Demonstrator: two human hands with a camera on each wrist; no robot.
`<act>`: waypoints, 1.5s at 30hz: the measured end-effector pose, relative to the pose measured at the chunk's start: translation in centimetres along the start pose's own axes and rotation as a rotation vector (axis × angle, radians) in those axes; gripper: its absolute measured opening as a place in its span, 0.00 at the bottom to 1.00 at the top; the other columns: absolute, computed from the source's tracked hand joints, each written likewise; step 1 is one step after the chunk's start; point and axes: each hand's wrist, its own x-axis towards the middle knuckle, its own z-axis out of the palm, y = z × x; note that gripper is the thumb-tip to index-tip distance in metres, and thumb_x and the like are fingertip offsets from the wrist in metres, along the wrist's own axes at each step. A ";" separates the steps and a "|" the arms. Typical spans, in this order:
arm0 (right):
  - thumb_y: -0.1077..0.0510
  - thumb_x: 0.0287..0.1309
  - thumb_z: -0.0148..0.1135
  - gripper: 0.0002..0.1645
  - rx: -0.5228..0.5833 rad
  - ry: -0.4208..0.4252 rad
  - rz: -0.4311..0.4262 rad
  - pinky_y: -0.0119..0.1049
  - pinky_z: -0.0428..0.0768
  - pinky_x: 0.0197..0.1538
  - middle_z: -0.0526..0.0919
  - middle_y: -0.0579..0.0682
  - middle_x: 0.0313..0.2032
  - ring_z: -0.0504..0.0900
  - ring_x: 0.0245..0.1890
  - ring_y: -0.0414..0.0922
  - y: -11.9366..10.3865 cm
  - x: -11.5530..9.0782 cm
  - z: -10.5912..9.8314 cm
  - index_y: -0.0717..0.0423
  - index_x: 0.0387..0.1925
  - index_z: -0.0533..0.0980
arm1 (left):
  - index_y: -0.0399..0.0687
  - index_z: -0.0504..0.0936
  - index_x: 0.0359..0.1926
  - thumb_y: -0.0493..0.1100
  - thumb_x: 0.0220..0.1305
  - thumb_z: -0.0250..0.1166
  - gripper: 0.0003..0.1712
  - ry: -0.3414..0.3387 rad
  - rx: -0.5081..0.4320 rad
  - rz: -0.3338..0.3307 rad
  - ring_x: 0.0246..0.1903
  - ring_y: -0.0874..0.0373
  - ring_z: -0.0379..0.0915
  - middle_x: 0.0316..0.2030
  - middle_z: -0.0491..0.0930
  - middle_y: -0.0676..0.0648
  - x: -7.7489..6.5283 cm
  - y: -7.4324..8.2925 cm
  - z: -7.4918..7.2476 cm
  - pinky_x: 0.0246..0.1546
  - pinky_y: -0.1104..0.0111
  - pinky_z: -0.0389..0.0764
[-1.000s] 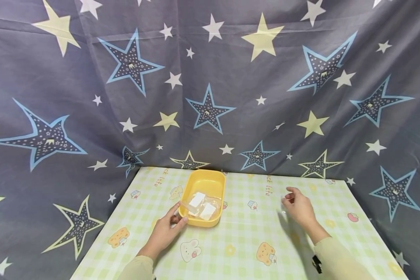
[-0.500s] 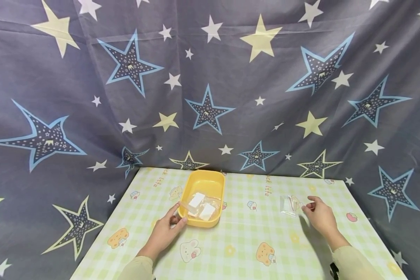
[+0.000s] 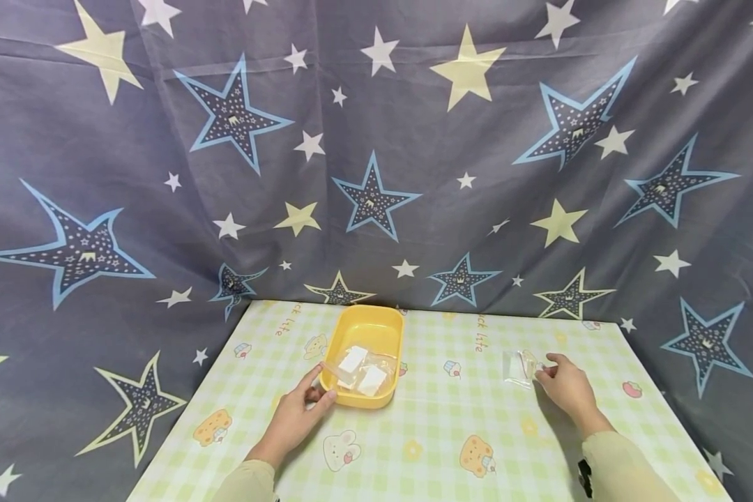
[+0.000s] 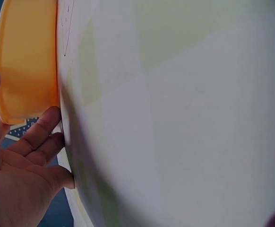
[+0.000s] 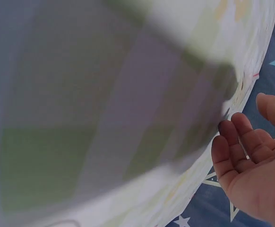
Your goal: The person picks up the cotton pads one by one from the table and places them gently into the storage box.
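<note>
A yellow tray [image 3: 385, 338] stands on the table at centre left, with clear plastic packets [image 3: 371, 380] bearing white labels in its near half. My left hand [image 3: 298, 422] holds the tray's near left corner, thumb and forefinger on either side of it. In the left wrist view the tray wall [image 4: 29, 61] shows beside the fingers. A small clear zip bag with a red line [image 3: 517, 368] lies flat at the right. My right hand [image 3: 567, 390] is at its right edge, fingers loosely bent; whether the fingertips touch it I cannot tell. In the right wrist view this hand's palm [image 5: 260, 184] shows.
A pale green checked cloth [image 3: 439, 425] with cartoon prints covers the table. Behind and at both sides hangs a dark grey curtain [image 3: 376, 118] with stars. The tablecloth stretches between the tray and the zip bag.
My right hand moved right, uncovering the zip bag on the table, then came slightly back left to the bag's edge. My left hand and the tray stayed put.
</note>
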 end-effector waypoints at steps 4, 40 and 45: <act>0.54 0.73 0.62 0.38 -0.020 -0.033 0.004 0.62 0.82 0.53 0.87 0.69 0.52 0.86 0.51 0.65 -0.7 0.3 0.6 0.73 0.73 0.65 | 0.59 0.63 0.83 0.66 0.73 0.67 0.46 0.006 0.002 0.002 0.47 0.57 0.83 0.42 0.89 0.53 0.0 -0.1 0.1 0.68 0.42 0.77; 0.55 0.65 0.75 0.38 -0.316 0.030 -0.007 0.66 0.81 0.53 0.88 0.69 0.49 0.84 0.49 0.69 -2.9 0.8 3.2 0.65 0.71 0.72 | 0.58 0.62 0.84 0.67 0.73 0.66 0.46 0.000 0.009 0.006 0.50 0.56 0.84 0.44 0.90 0.52 0.2 -0.2 0.1 0.68 0.43 0.77; 0.56 0.63 0.75 0.38 -0.308 0.048 -0.018 0.66 0.80 0.52 0.88 0.69 0.48 0.84 0.48 0.69 -2.9 0.8 3.3 0.65 0.70 0.72 | 0.58 0.62 0.84 0.66 0.73 0.67 0.46 0.001 0.017 0.002 0.51 0.55 0.84 0.44 0.90 0.51 0.2 -0.2 0.1 0.68 0.42 0.77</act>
